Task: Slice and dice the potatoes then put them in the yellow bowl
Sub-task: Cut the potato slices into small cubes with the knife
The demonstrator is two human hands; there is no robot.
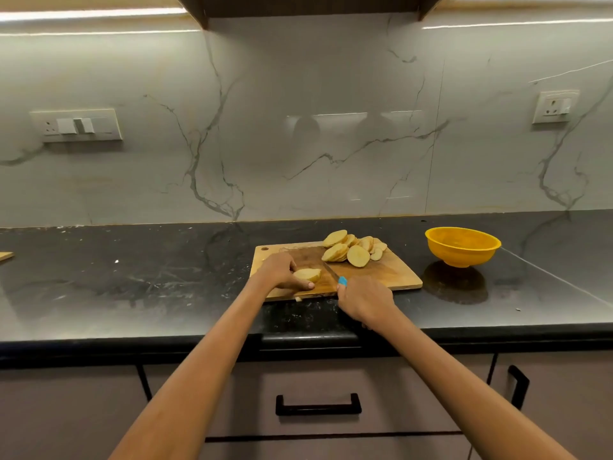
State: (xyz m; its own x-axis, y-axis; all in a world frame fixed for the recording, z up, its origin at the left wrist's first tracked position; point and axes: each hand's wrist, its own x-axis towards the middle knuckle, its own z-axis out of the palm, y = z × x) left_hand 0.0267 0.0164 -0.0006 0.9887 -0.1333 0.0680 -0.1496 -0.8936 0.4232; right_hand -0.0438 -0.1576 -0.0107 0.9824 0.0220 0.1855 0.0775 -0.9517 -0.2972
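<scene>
Potato piece (307,275) is held down on the near left of the cutting board (381,277) by the left hand (282,270), fingers curled over it; the knife (333,275) is gripped in the right hand (363,302), blade just beside the piece; slicing is judged under way. Sliced rounds (351,249) are heaped at the far edge, not yet diced; the yellow bowl (462,245) appears empty, well apart. Next, a downward cut clear of the fingertips is called for.
</scene>
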